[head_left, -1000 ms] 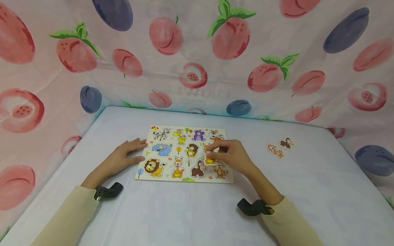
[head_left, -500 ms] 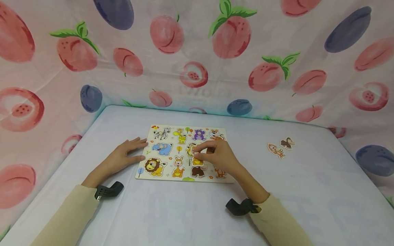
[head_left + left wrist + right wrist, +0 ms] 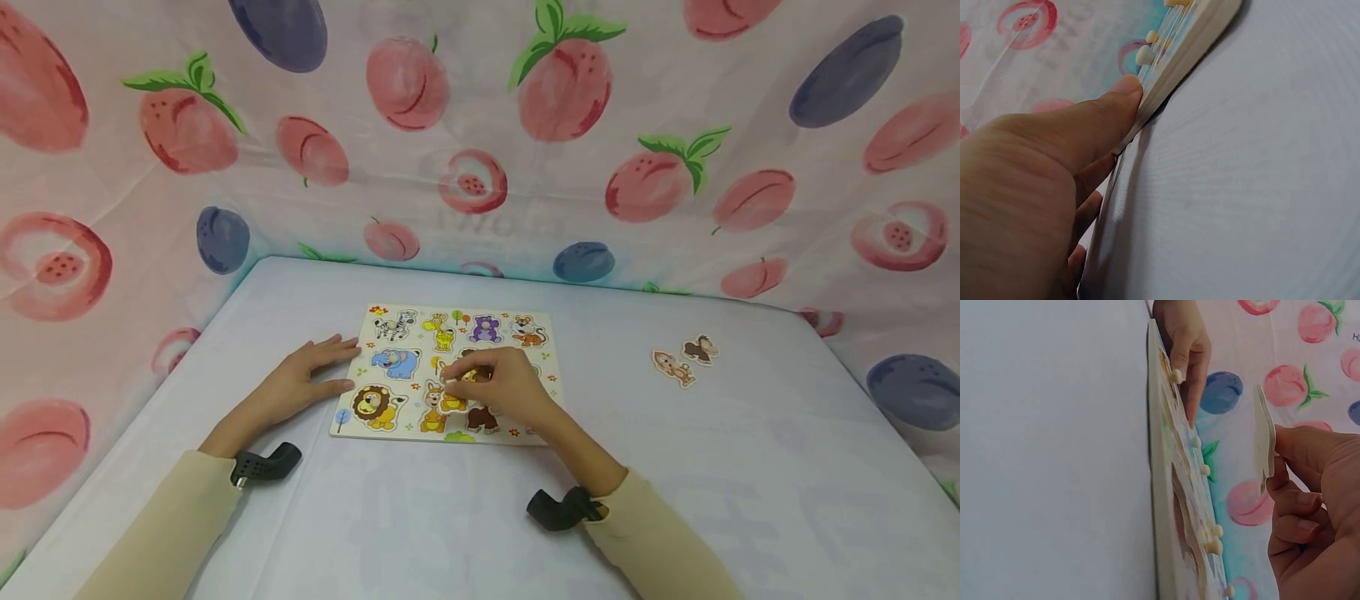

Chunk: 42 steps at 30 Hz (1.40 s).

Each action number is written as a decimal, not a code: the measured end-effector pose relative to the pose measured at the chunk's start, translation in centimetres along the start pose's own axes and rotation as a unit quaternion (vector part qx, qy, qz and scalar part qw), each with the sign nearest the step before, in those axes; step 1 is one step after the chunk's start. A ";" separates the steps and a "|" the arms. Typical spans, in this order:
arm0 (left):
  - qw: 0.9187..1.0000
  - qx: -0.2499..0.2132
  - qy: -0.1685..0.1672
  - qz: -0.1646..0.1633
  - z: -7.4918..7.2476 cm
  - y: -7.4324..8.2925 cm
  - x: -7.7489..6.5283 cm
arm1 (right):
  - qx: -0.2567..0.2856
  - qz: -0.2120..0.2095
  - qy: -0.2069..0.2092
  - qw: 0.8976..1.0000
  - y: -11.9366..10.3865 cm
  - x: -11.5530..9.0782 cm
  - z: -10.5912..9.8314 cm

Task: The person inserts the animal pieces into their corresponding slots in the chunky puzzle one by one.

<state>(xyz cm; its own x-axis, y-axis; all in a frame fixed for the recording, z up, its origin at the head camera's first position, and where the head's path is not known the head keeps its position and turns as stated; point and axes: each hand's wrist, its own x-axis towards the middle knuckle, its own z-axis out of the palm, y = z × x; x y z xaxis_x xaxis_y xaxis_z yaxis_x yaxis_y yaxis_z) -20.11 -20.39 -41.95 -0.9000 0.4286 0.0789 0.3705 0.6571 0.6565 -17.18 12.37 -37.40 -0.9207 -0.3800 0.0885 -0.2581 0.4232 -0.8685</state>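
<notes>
In the head view a wooden animal puzzle board (image 3: 417, 435) lies on the table. My right hand (image 3: 510, 380) pinches a kangaroo puzzle piece (image 3: 454, 402) between thumb and fingers, held above the kangaroo picture (image 3: 431, 415) in the board's front row. Seen edge-on in the right wrist view, the piece (image 3: 1264, 440) is apart from the board. My left hand (image 3: 300, 377) rests at the board's left edge with fingers extended, the thumb touching that edge in the left wrist view. Lion (image 3: 375, 408), elephant (image 3: 395, 364), zebra and giraffe pieces sit in the board. My right hand covers some of the middle row.
To the right of the board, a monkey piece (image 3: 672, 368) and a gorilla piece (image 3: 700, 350) lie close together on the white tabletop (image 3: 750, 450). A fruit-print cloth (image 3: 525, 200) hangs along the back and sides. Small knobs (image 3: 1212, 545) stick up from the board.
My right hand has moved left across the board with the kangaroo piece, from the right side to over the kangaroo picture. The left hand stays at the board's left edge.
</notes>
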 end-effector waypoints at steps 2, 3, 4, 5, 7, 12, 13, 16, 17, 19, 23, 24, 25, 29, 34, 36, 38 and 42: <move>1.000 0.000 0.001 0.002 0.0 0.0 0.0 | 0.005 0.019 -0.007 1.000 0.0 0.0 0.5; 1.000 -0.001 0.001 0.003 0.0 0.0 0.0 | 0.005 0.024 -0.009 1.000 0.0 0.0 0.7; 1.000 0.000 0.002 0.004 0.1 0.0 0.0 | 0.003 0.025 -0.010 1.000 0.0 0.0 0.9; 1.000 0.000 0.002 0.005 0.1 0.0 0.0 | 0.001 0.023 -0.010 1.000 0.1 0.0 1.2; 1.000 0.000 0.002 0.007 0.1 0.1 0.0 | -0.003 0.015 -0.011 1.000 0.2 0.0 1.6; 1.000 0.000 0.001 0.008 0.1 0.1 0.0 | -0.017 -0.006 -0.006 1.000 0.5 0.1 2.3; 1.000 -0.001 0.001 0.008 0.1 0.1 0.1 | -0.019 -0.006 -0.003 1.000 0.5 0.1 2.4; 1.000 -0.001 0.000 0.006 0.1 0.1 0.0 | -0.023 -0.004 0.006 1.000 0.4 0.2 2.7; 1.000 -0.002 0.000 0.005 0.1 0.1 0.0 | -0.025 -0.003 0.009 1.000 0.4 0.2 2.8; 1.000 -0.001 0.000 0.005 0.1 0.1 0.0 | -0.026 -0.001 0.014 1.000 0.5 0.2 3.0; 1.000 0.002 0.000 0.004 0.1 0.1 -0.1 | -0.022 0.010 0.017 1.000 0.9 0.2 3.3; 1.000 0.003 0.000 0.004 0.1 0.1 -0.1 | -0.019 0.012 0.017 1.000 0.9 0.2 3.4; 1.000 0.004 0.000 0.004 0.0 0.0 -0.1 | -0.018 0.014 0.017 1.000 1.1 0.2 3.4; 1.000 0.005 0.001 0.009 0.0 -0.1 0.0 | -0.011 0.019 0.020 1.000 1.4 0.3 3.5; 1.000 0.006 0.001 0.015 0.0 0.0 0.1 | -0.010 0.021 0.024 0.999 1.5 0.4 3.6; 1.000 0.006 -0.001 0.012 -0.1 0.1 0.0 | -0.011 0.022 0.025 0.999 1.5 0.4 3.6; 1.000 0.006 -0.003 0.010 -0.2 0.2 0.0 | -0.012 0.024 0.026 0.999 1.5 0.4 3.6; 1.000 0.005 -0.004 0.007 -0.2 0.3 0.0 | -0.017 0.028 0.029 0.999 1.6 0.4 3.7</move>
<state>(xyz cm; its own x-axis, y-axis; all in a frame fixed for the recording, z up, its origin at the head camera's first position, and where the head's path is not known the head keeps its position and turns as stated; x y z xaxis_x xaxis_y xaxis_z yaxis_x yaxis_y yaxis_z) -20.03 -20.36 -41.62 -0.8929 0.4427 0.0824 0.3857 0.6575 0.6473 -16.85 9.83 -40.57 -0.9493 -0.3067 0.0699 -0.2149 0.4703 -0.8559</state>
